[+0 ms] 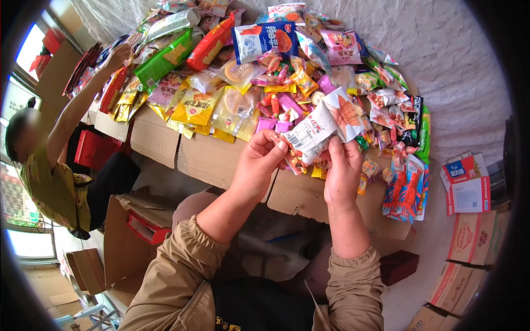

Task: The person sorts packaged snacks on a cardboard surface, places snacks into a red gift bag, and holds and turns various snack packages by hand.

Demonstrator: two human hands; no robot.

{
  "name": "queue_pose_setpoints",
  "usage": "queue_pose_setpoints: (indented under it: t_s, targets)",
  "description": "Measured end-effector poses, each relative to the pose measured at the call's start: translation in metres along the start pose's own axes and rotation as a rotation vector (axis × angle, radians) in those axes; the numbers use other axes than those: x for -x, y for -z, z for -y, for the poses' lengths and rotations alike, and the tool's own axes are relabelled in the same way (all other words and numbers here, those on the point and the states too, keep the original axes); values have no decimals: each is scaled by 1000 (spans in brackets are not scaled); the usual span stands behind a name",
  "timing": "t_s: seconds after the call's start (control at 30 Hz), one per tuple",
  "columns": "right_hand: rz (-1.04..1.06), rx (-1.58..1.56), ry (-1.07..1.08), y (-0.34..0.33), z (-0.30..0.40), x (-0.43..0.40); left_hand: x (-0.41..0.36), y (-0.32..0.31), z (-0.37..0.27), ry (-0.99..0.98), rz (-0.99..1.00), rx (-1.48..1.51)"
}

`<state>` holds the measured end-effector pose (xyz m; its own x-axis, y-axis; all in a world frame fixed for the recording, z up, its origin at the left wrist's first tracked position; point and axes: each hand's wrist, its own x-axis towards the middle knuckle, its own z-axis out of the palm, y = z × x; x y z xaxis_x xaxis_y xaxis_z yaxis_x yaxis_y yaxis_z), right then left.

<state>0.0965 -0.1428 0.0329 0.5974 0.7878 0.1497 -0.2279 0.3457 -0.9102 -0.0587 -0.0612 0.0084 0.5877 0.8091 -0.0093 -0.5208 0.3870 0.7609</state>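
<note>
Both my hands hold small snack packets above the near edge of a heaped pile of packaged food. My left hand [265,159] pinches the lower left corner of a white and red nut snack packet [311,131]. My right hand [343,167] grips the right side, its thumb at the lower end of a white packet with an orange cracker picture [343,113], which overlaps the nut packet. Just behind lie pink and purple wrapped candies [285,103], a clear pack with a round wafer [238,103] and a yellow snack bag [198,103]. A blue and white pouch [265,40] rests farther back.
Cardboard [211,155] covers the front of the pile's support. At the left, another person [54,182] reaches into the pile. An open cardboard box [124,244] with a red bag [149,227] stands lower left. Cartons [470,238] line the right side; a dark red box [399,267] is nearer.
</note>
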Motion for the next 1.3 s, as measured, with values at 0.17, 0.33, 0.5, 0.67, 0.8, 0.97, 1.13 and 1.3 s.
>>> queue_pose_setpoints:
  t_s: [0.17, 0.33, 0.5, 0.67, 0.8, 0.97, 1.13, 1.3]
  targets:
    - [-19, -11, 1, 5, -4, 3, 0, -5, -3, -121, 55, 16]
    - [60, 55, 5, 16, -2, -3, 0, 2, -8, 23, 97, 103]
    - [8, -45, 72, 12, 1, -7, 1, 2, -8, 24, 124, 18]
    - [-34, -58, 131, 19, 12, -20, 0, 0, -11, -20, 186, -83]
    - [54, 164, 97, 46, 20, -28, 0, 8, -5, -61, 300, -147]
    - [95, 357, 34, 45, 25, -21, 5, 1, -7, 19, 247, -240]
    - [83, 304, 41, 34, 18, -14, 6, 1, -12, 0, 165, -260]
    - [62, 290, 31, 28, 19, -10, 5, 0, -10, -36, 98, -244]
